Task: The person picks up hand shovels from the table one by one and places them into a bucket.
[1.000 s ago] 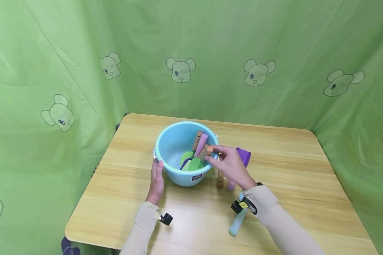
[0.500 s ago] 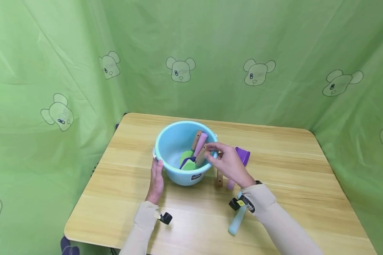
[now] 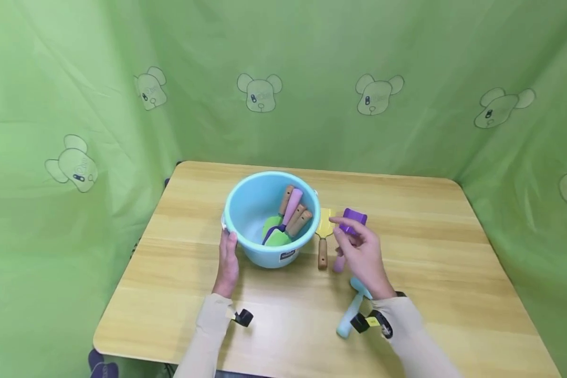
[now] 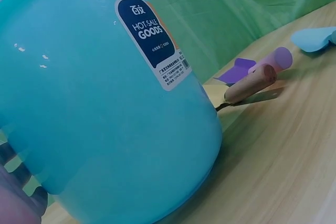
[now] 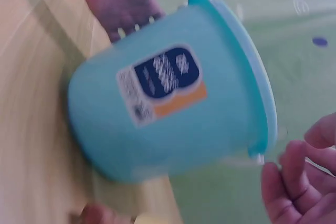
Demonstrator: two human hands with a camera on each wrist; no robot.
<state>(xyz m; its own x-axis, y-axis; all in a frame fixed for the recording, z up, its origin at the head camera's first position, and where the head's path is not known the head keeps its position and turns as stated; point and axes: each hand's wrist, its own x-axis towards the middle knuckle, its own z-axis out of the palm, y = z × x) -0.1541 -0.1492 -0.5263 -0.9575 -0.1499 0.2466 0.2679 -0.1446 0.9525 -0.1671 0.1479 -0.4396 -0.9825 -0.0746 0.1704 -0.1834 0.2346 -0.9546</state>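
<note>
Withdrawn from the light-blue bucket (image 3: pixel 264 257), the right hand (image 3: pixel 361 254) hovers empty, thumb and forefinger parted, near the yellow toy shovel (image 3: pixel 325 226) just beside the bucket; left hand (image 3: pixel 228 265) braces it, fingers straight; bucket-loading apparently partway, next move likely calling for a pinch.

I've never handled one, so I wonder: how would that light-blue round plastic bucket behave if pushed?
The bucket probably feels stiff: its rim looks evenly round. Its shiny wall may be slippery. Pushed high, it could tip, since it narrows downward.
</note>
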